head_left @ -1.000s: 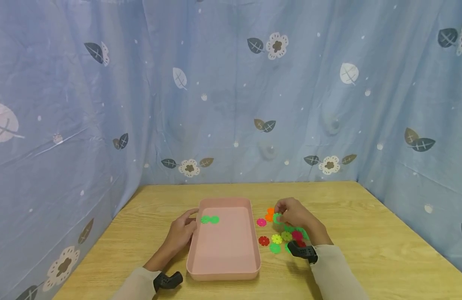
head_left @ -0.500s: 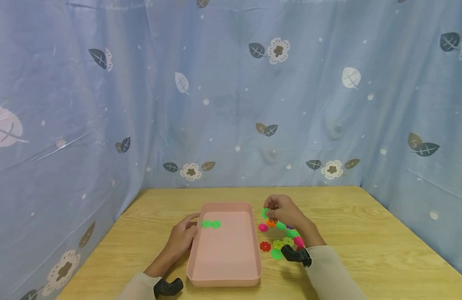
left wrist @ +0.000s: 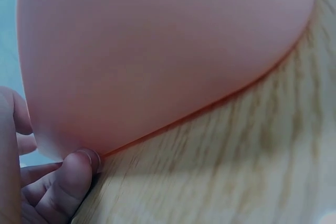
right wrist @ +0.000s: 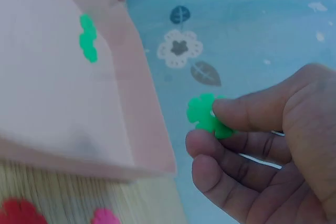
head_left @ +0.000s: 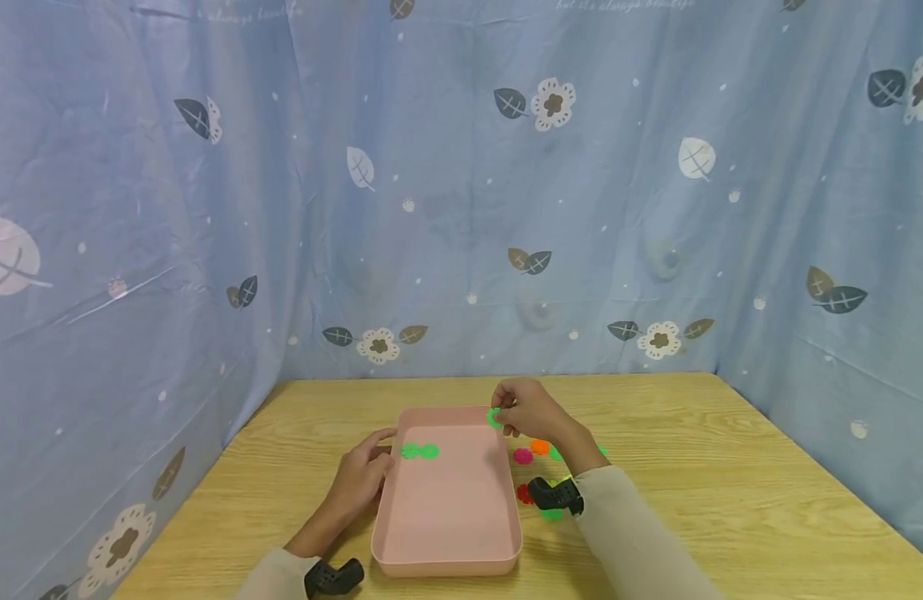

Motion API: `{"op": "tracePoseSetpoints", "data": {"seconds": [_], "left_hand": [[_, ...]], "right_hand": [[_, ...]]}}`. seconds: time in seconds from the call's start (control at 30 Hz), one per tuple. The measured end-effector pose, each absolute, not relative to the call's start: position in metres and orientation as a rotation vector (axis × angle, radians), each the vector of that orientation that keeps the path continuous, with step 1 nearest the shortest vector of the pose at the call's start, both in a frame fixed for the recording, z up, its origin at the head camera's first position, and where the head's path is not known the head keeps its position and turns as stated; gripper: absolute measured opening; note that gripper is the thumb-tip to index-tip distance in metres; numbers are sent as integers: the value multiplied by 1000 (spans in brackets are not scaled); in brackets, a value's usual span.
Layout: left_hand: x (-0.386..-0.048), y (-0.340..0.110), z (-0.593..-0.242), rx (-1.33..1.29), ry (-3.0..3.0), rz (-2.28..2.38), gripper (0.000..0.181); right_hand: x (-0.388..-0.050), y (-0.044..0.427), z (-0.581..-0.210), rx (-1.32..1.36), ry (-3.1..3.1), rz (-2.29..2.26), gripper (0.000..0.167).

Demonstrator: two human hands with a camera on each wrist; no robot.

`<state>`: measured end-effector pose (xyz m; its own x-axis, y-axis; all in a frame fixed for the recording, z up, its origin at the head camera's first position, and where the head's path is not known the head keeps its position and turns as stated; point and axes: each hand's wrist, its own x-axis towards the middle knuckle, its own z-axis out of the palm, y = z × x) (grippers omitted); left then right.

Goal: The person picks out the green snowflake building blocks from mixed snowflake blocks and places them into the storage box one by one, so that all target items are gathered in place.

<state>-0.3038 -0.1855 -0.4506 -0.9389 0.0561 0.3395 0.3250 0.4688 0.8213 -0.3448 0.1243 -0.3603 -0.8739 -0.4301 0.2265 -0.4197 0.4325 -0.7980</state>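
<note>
My right hand (head_left: 532,410) pinches a green flower-shaped disc (right wrist: 207,114) between thumb and fingers. In the head view it is over the far right corner of a pink tray (head_left: 385,521). Two green flower discs (head_left: 420,451), touching or joined, lie inside the tray toward its far left. My left hand (head_left: 360,473) holds the tray's left side near the far end. The left wrist view shows its thumb (left wrist: 76,174) against the outer wall, with other fingers at the tray's edge.
Right of the tray lie loose flower discs: a pink one (head_left: 523,456), an orange one (head_left: 540,447), a red one (head_left: 525,494) and several green ones, partly hidden by my right arm. A blue patterned curtain (head_left: 461,208) surrounds the wooden table (head_left: 731,500).
My right hand has lifted the green disc from the scattered pieces and carried it left to the tray's far right corner. The left hand stays at the tray's side.
</note>
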Motion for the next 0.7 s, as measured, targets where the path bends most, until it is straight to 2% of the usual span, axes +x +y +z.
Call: {"op": "tracePoseSetpoints", "data": {"seconds": [0.5,0.7], "left_hand": [[-303,-189,-449,-331,-2434,-1436,47],[-302,-187,-450,-359,-2425,-1457,45]], "right_hand": [[-348,83,-373,-746,2687,-1308,5],[-347,70,-380,-772,2713,-1211,11]]}}
